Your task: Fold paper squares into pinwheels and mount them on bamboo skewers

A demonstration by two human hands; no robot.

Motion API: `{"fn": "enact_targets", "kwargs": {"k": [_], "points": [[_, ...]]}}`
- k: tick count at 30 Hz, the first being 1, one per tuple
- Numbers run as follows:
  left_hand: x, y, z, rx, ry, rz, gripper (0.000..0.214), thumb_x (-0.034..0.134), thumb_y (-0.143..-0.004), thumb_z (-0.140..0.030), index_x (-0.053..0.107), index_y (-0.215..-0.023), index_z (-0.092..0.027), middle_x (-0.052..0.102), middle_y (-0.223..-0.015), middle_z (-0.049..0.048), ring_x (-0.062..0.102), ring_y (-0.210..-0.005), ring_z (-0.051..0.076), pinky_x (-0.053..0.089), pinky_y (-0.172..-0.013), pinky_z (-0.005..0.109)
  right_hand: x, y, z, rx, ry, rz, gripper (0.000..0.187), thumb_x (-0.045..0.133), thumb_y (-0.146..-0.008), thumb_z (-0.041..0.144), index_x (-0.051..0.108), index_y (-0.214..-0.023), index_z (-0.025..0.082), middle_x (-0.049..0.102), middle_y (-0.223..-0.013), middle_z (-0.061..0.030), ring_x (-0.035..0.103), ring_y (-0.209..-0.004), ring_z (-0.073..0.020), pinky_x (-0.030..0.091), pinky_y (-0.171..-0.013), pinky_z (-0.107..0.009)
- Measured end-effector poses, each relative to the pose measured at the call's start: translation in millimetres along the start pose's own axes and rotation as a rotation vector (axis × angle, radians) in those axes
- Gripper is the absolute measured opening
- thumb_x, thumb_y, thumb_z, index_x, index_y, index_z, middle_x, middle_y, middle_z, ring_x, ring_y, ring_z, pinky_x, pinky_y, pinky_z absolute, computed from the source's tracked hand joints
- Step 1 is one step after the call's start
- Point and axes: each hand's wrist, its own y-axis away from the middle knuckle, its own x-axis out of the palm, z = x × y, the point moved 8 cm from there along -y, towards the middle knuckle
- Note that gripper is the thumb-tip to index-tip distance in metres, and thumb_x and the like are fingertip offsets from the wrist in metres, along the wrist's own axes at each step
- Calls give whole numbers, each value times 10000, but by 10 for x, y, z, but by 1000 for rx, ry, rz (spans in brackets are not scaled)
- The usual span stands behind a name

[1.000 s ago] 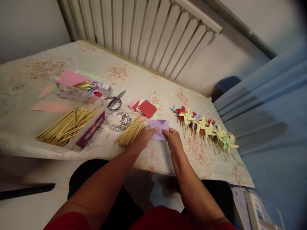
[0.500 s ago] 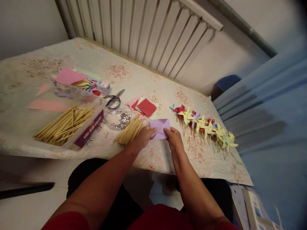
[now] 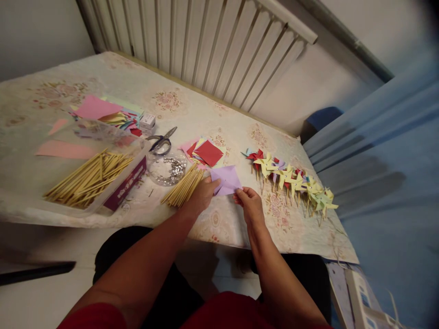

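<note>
A square of purple paper, slit from its corners toward the middle, is held up over the table. My left hand grips its left edge, thumb on top. My right hand pinches the lower right corner between thumb and fingers. Beside my left hand lies a bundle of thin wooden sticks. Just behind the purple sheet is a stack of coloured paper squares with a red one on top. Finished paper pinwheels on sticks lie in a row to the right of my right hand.
A clear plastic box with many sticks stands at left. Near it are scissors, a round dish of small metal fasteners, a small white box and paper scraps. A radiator runs behind; a blue curtain hangs at right.
The purple paper has turned slightly and tilted. My right thumb has shifted from its right side down to the lower right corner. My left hand keeps its hold.
</note>
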Motion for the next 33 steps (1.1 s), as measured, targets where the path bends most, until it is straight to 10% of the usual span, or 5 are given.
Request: {"fn": "enact_targets", "kwargs": {"k": [14,23,33], "points": [[20,18,-51,18,73,-17,306,698,-672,-216,644,-971,-177,696,-881,52,653,-886,228,501,-853,389,-225,257,100,-218,211,-287,206,655,-714,344,600,-861,211,588,-660,30,562,-584,-136,470,-594,-274],[126,79,-100,-11,176,-33,278,695,-666,-177,623,-934,-170,703,-869,53,660,-915,225,499,-876,385,219,341,146,-405,426,-117,236,588,-763,315,666,-974,244,567,-696,20,499,-617,-147,439,-673,-281],[180,111,-107,-45,144,-33,316,665,-652,-135,603,-960,-162,698,-877,46,650,-922,211,516,-846,361,316,271,143,-279,327,-108,131,569,-794,356,648,-811,252,601,-616,37,516,-486,-139,417,-554,-273]]}}
